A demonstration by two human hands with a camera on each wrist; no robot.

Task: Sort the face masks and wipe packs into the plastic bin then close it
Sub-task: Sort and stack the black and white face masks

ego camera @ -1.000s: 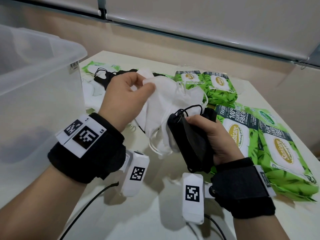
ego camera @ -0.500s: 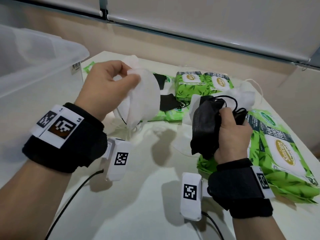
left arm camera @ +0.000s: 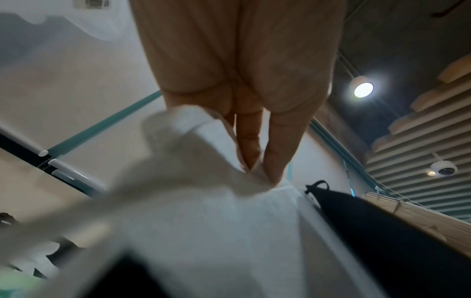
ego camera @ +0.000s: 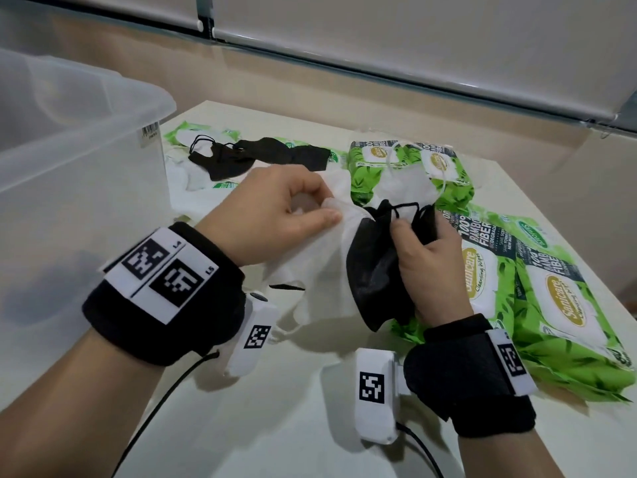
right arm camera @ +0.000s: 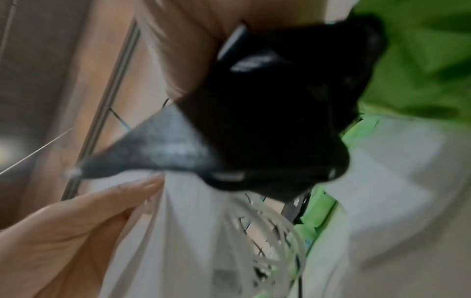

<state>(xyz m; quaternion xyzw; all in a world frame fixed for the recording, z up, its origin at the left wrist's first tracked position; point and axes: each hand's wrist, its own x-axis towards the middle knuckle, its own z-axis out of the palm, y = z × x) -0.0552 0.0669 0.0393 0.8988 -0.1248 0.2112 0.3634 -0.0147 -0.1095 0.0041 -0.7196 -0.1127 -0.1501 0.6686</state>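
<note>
My left hand (ego camera: 310,208) pinches a white face mask (ego camera: 320,267) by its top edge, thumb against fingers; the left wrist view shows the same white mask (left arm camera: 203,211) under the fingertips. My right hand (ego camera: 413,243) grips a bunch of black face masks (ego camera: 372,270), seen close up as black masks (right arm camera: 267,121) in the right wrist view. The white mask hangs right against the black bunch, above the table. The clear plastic bin (ego camera: 86,160) stands open at the left. Green wipe packs (ego camera: 558,305) lie at the right, more wipe packs (ego camera: 406,167) behind.
More black masks (ego camera: 269,157) and white masks (ego camera: 193,174) lie on wipe packs near the bin's far corner. A white mask (ego camera: 403,181) drapes over the far packs. The cream table (ego camera: 275,426) runs bare toward me. A wall rises behind.
My left hand came down and right with the white mask, bringing it against the black bunch. My right hand dropped slightly lower toward the middle.
</note>
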